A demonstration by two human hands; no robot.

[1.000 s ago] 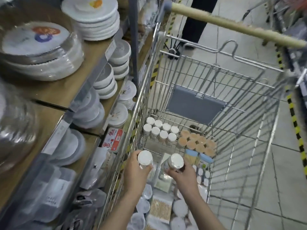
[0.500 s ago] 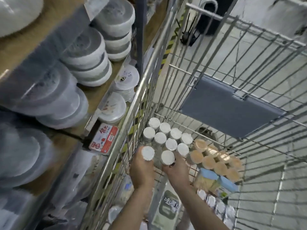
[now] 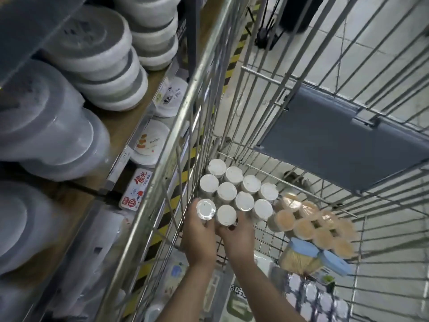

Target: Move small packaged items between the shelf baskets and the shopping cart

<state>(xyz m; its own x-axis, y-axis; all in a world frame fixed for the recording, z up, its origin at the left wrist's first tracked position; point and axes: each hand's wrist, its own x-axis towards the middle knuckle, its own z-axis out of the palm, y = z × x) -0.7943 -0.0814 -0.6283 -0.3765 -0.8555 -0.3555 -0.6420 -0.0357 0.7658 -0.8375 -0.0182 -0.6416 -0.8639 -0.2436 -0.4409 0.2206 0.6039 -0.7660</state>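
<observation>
Inside the wire shopping cart (image 3: pixel 185 117), my left hand (image 3: pixel 199 235) grips a small white-capped jar (image 3: pixel 205 209) and my right hand (image 3: pixel 236 235) grips another white-capped jar (image 3: pixel 226 214). Both jars stand at the near edge of a cluster of several identical white-capped jars (image 3: pixel 234 184) in the cart's far left corner. To the right lie tan-capped toothpick jars (image 3: pixel 311 221) and two blue-lidded jars (image 3: pixel 301 254). Flat packets (image 3: pixel 239 298) lie under my forearms.
Shelves on the left carry stacked lidded plastic containers (image 3: pixel 99 49) and paper plates (image 3: pixel 151 142), with a red-labelled pack (image 3: pixel 137 189) below. The cart's grey fold-down seat flap (image 3: pixel 341 140) hangs at the far end. Tiled floor lies beyond the cart on the right.
Both hands carried their jars forward and down into the cart, setting them against the near side of the white-capped cluster. The camera leaned closer over the cart.
</observation>
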